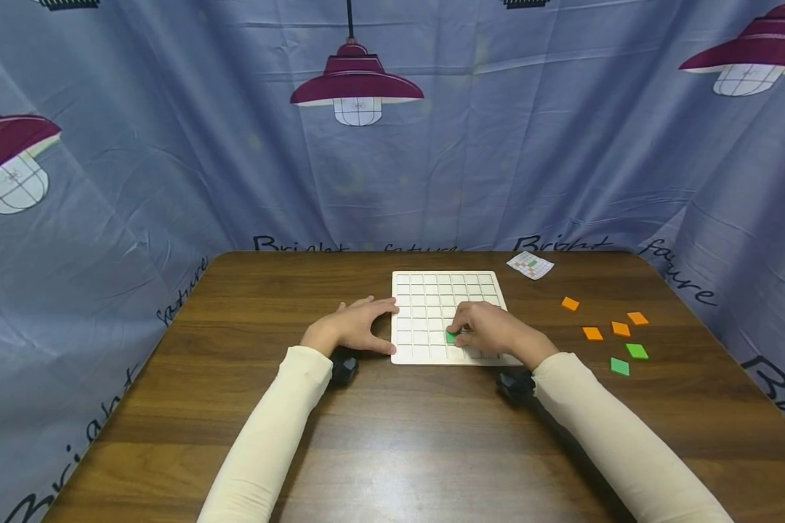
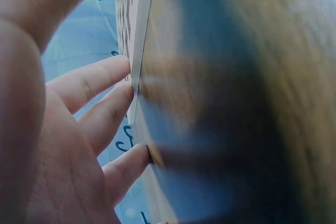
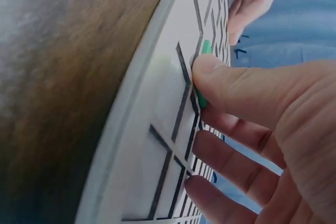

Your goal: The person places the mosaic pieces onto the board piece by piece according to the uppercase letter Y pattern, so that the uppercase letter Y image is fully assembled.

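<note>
1. A white board [image 1: 413,309], marked with lines into small boxes, is laid flat on the brown wooden surface [image 1: 399,450].
2. The board's left edge is touched by the left hand [image 1: 356,325]; its thumb and fingers are spread wide apart, and nothing is gripped by it.
3. A small green square [image 1: 451,337] is pinched between the thumb and finger of the right hand [image 1: 490,328], with the other fingers bent beside them.
4. The green square is held at the board, in the lower middle part; whether it is fully flat in a box cannot be told.
5. Four orange squares [image 1: 592,333] are spread out on the surface, to the right of the board.
6. Just nearer than these, a bright green square [image 1: 637,351] and a darker green tile [image 1: 620,367] can be seen.
7. A white card [image 1: 531,265] with little coloured boxes is placed near the back edge.
8. Behind everything, a blue cloth [image 1: 432,174] with red lamps [image 1: 357,86] printed on it is hung.
</note>
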### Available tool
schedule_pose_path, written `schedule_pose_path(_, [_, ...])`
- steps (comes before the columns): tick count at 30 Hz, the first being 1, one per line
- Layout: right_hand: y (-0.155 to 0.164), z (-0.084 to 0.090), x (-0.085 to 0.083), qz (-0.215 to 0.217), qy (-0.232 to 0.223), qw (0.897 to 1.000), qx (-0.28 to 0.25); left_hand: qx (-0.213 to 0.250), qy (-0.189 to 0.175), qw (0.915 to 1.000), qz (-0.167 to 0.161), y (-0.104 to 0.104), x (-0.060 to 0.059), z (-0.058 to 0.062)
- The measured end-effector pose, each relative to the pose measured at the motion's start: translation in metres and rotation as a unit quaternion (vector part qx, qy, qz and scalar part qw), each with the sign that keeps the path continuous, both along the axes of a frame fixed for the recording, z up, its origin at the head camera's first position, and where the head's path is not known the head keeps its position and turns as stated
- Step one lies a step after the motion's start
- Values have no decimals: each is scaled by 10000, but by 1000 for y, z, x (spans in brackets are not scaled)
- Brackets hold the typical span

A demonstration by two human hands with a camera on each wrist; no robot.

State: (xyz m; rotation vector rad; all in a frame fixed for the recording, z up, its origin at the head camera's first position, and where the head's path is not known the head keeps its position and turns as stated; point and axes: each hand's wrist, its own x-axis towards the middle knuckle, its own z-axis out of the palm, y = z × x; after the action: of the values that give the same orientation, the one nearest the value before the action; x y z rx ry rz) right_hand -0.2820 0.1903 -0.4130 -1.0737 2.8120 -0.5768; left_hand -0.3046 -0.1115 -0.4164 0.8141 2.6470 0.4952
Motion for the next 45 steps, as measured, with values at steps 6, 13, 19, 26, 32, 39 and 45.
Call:
schedule_pose_path(6, [10,-2,8,105,29,9997,-224,-5,8,10000,0,-1,1,-2])
schedule_pose_path(13, [74,2,30,-351,521,9979,-123,67,32,10000,16,-1,2,1])
schedule_pose_path(19, [150,4,55,-1169,733,9884,632,78,18,10000,-22,-1,1,3])
schedule_pose_path(26, [197,-2,74,-1238,576,9868,870,84,7,10000,5,-3,0,5])
schedule_pose_path(32, [207,-5,83,-1405,539,9858,749,88,43,9999,-31,-2,0,3])
schedule_pose_path(39, [217,-11,91,-1460,568,9856,639,78,27,10000,-3,-1,0,1])
schedule_pose_path(45, [212,-9,90,-1377,552,9874,552,45,19,10000,-8,0,1,1])
